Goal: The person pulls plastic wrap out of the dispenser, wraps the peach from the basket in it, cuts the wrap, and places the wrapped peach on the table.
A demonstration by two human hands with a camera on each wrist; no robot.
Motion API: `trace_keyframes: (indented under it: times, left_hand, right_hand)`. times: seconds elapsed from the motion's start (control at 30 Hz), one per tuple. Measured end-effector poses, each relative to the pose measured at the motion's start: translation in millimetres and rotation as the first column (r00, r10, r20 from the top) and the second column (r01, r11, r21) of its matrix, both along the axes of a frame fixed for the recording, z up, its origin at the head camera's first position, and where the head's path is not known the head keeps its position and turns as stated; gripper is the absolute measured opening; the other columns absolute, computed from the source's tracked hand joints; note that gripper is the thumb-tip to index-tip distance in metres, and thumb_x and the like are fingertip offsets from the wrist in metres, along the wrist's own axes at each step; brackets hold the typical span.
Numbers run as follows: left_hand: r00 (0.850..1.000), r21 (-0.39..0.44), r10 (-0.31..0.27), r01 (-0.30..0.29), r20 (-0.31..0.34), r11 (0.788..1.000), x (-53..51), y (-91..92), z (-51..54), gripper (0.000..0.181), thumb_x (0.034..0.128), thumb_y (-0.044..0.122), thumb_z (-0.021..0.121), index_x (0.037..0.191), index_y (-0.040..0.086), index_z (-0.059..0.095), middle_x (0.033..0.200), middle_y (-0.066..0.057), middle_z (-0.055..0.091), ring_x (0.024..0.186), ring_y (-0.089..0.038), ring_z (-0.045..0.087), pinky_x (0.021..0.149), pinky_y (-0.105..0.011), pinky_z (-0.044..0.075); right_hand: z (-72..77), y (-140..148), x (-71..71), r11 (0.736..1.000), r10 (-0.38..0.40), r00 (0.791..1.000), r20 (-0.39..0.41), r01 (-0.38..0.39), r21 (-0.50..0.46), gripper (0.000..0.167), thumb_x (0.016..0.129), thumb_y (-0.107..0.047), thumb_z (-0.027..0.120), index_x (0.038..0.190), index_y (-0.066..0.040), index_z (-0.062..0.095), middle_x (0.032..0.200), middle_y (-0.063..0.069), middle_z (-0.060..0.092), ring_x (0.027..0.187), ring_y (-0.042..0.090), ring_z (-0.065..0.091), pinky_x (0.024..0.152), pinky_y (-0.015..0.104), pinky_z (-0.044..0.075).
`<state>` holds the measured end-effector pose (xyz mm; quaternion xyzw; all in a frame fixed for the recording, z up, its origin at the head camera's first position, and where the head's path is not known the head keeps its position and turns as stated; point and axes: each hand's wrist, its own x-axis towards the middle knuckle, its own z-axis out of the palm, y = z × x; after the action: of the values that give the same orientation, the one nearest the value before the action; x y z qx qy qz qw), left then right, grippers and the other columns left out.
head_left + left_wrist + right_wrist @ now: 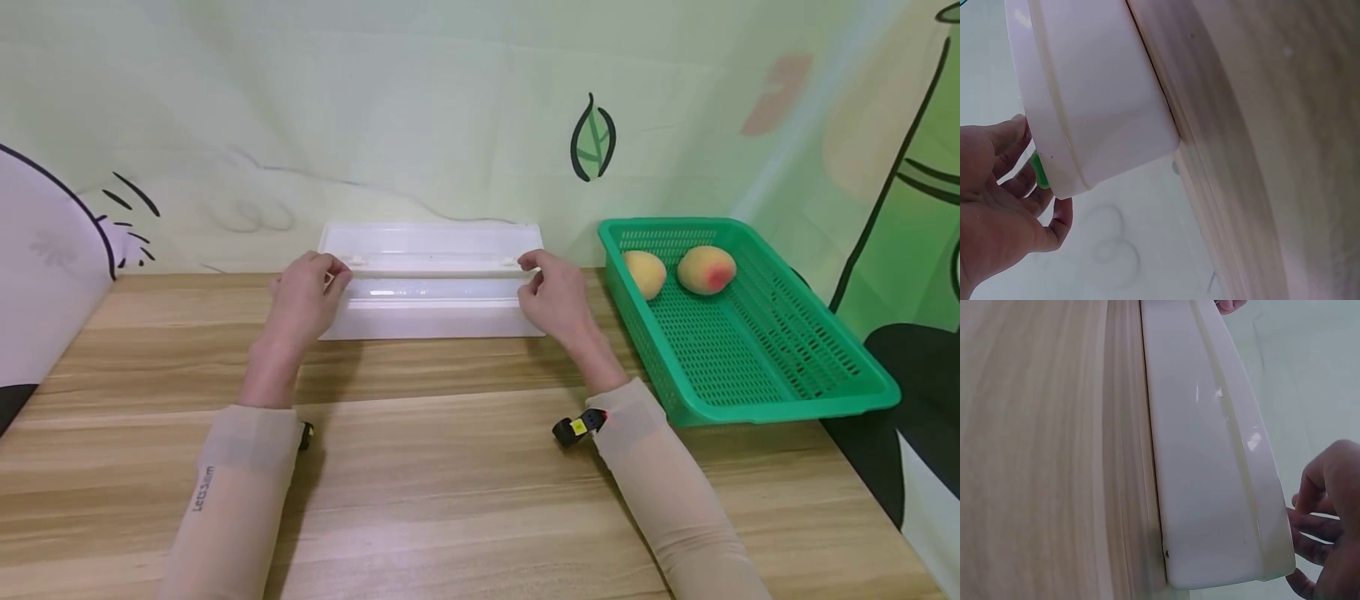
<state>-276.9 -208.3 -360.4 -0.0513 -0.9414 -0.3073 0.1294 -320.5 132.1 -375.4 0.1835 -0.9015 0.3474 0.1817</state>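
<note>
Could tilt or skid first toward the left of centre, at one end of the long white glossy plastic box (435,321), set across the upper middle of the frame on the pale brown wood-grain table (435,467), close to the pale green printed backdrop (435,125); would come from uneven force between left hand (307,292) and right hand (558,292); might snag, judging by the left wrist view, on the small green piece (1040,170) beside the left fingers, too hidden to identify; farther right, might bump the green rectangular perforated plastic basket (795,408) through a wide outward swing, and set rolling the plain yellow round fruit (645,275) and the yellow round fruit with a pink patch (707,270). Left of centre, reaching up from the lower left in a beige left sleeve (240,500), with thumb and fingers curled close together at the box's upper left edge, seemingly gripping it; right of centre, angled inward from the lower right in a beige right sleeve (675,492), with thumb and forefinger bowed apart at the right end, apparently holding the edge; cannot tell how firmly on either side.
</note>
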Motion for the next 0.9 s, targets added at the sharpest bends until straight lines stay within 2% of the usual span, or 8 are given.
trace_keyframes:
  times: [0.13, 0.3, 0.47, 0.57, 0.73, 0.9]
  left_hand:
    - [1.000, 0.009, -0.019, 0.019, 0.012, 1.000, 0.6, -1.0, -0.5, 0.026, 0.1079, 0.020, 0.055, 0.114, -0.003, 0.066, 0.109, -0.019, 0.060, 0.101, -0.037, 0.055, 0.095, -0.063, 0.030]
    - [0.996, 0.004, -0.066, 0.066, 0.058, 0.998, 0.6, -6.4, 0.3, 0.034, 0.1034, 0.027, 0.063, 0.119, -0.003, 0.066, 0.117, -0.022, 0.061, 0.113, -0.041, 0.055, 0.099, -0.064, 0.031]
    - [0.992, -0.015, -0.097, 0.098, 0.081, 0.995, 0.9, -10.2, 1.2, 0.028, 0.0990, 0.019, 0.068, 0.119, -0.001, 0.068, 0.125, -0.025, 0.060, 0.118, -0.044, 0.054, 0.102, -0.065, 0.032]
    - [0.994, -0.023, -0.099, 0.100, 0.046, 0.995, 0.3, -10.4, 0.9, 0.020, 0.0999, 0.013, 0.066, 0.112, -0.001, 0.072, 0.122, -0.025, 0.063, 0.115, -0.043, 0.056, 0.101, -0.064, 0.035]
    - [0.994, -0.012, -0.097, 0.096, -0.053, 0.995, -2.3, -10.2, -0.3, 0.014, 0.0984, 0.006, 0.068, 0.105, -0.004, 0.075, 0.110, -0.025, 0.069, 0.105, -0.042, 0.060, 0.093, -0.056, 0.045]
    - [0.996, 0.011, -0.064, 0.065, -0.068, 0.998, -2.7, -8.6, -0.8, 0.013, 0.0984, 0.005, 0.069, 0.104, -0.004, 0.076, 0.108, -0.023, 0.069, 0.102, -0.039, 0.061, 0.090, -0.053, 0.046]
  right_hand:
    - [-0.3, -0.1, 0.4, 0.999, 0.036, 0.999, 0.037, -0.037, 0.023, 0.033, 0.083, -0.001, 0.057, 0.113, 0.003, 0.070, 0.105, 0.015, 0.072, 0.081, 0.024, 0.064, 0.074, 0.037, 0.050]
    - [1.2, 0.5, 1.2, 0.999, 0.039, 0.999, 0.038, -0.040, 0.036, 0.018, 0.091, -0.004, 0.066, 0.106, 0.005, 0.072, 0.099, 0.017, 0.071, 0.088, 0.029, 0.066, 0.081, 0.041, 0.052]
    - [1.3, 0.1, 0.2, 0.997, 0.035, 0.999, 0.015, -0.036, 0.075, 0.011, 0.092, -0.003, 0.074, 0.100, 0.004, 0.074, 0.094, 0.017, 0.073, 0.088, 0.031, 0.068, 0.081, 0.043, 0.053]
    - [-0.1, -0.2, -1.1, 0.996, 0.029, 1.000, 0.004, -0.029, 0.086, 0.008, 0.093, -0.003, 0.075, 0.097, 0.003, 0.076, 0.092, 0.016, 0.073, 0.086, 0.030, 0.068, 0.078, 0.042, 0.054]
    - [-0.8, -0.5, -1.9, 0.997, 0.008, 1.000, -0.008, -0.007, 0.073, 0.007, 0.095, -0.004, 0.074, 0.095, 0.001, 0.077, 0.089, 0.013, 0.074, 0.083, 0.026, 0.068, 0.074, 0.039, 0.054]
    - [0.2, -1.2, -1.2, 0.998, -0.020, 0.999, -0.031, 0.022, 0.066, 0.009, 0.095, -0.007, 0.074, 0.095, 0.000, 0.079, 0.091, 0.012, 0.076, 0.086, 0.026, 0.068, 0.079, 0.039, 0.053]
